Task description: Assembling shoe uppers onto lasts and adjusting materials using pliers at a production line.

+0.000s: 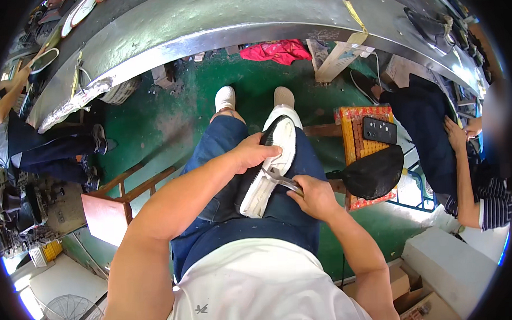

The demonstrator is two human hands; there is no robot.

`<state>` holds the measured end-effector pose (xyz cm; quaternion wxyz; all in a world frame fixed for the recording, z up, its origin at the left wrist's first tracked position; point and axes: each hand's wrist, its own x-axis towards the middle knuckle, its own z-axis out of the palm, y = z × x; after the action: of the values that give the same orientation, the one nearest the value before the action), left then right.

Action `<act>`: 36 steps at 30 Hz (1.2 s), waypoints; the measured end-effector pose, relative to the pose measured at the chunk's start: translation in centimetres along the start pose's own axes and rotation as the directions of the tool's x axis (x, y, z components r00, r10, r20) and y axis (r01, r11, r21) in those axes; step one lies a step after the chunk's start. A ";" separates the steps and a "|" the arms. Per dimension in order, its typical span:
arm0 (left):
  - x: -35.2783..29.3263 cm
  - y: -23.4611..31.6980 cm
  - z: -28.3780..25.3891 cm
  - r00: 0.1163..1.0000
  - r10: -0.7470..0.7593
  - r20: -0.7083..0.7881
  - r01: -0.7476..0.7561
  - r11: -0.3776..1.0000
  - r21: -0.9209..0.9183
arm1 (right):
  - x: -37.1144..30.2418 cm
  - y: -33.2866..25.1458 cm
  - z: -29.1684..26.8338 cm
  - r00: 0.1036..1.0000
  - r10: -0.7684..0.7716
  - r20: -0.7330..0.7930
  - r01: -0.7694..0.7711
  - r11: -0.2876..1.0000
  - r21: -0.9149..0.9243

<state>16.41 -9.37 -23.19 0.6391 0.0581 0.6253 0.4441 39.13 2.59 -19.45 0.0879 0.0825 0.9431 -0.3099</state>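
Note:
A black shoe with a pale underside [282,142] lies sole up across my thighs, one end pointing away from me and slightly right. My left hand [257,152] is closed on its left side, the thumb pressing onto the pale bottom. Metal pliers [284,181] are gripped in my right hand [316,198], fingers wrapped round the handles. Their jaws touch the left edge of the shoe near its middle, just below my left thumb. Whether the jaws pinch any material is too small to tell.
A metal-topped workbench [206,35] curves across the far side. On my right, a woven-topped stool [354,139] bears a phone [379,130] and a black bag [375,173]. A wooden stool [108,213] stands left. People work on both sides; a red cloth [277,51] lies under the bench.

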 end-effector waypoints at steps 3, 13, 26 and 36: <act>-1.5 0.2 1.4 0.996 0.067 -0.058 -0.053 0.974 0.218 | -2.5 -0.5 0.3 0.993 0.114 -0.032 -0.109 0.986 0.125; -3.0 -2.1 1.4 0.991 0.119 0.064 -0.123 0.990 0.065 | -3.7 -2.8 -0.7 0.987 -0.069 -0.148 0.029 0.966 -0.257; -4.0 -3.7 1.6 0.962 0.271 0.040 -0.272 0.930 0.246 | -5.1 -3.9 0.0 0.911 0.279 0.305 -0.328 0.936 0.125; -5.4 -7.5 2.6 0.910 0.399 -0.110 -0.337 0.869 0.362 | -6.6 -6.3 0.9 0.987 0.072 0.146 -0.037 0.973 -0.227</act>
<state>23.33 -16.07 -23.33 0.4636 0.2438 0.7242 0.4485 44.31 -3.60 -15.20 0.1773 0.0738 0.9598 -0.2046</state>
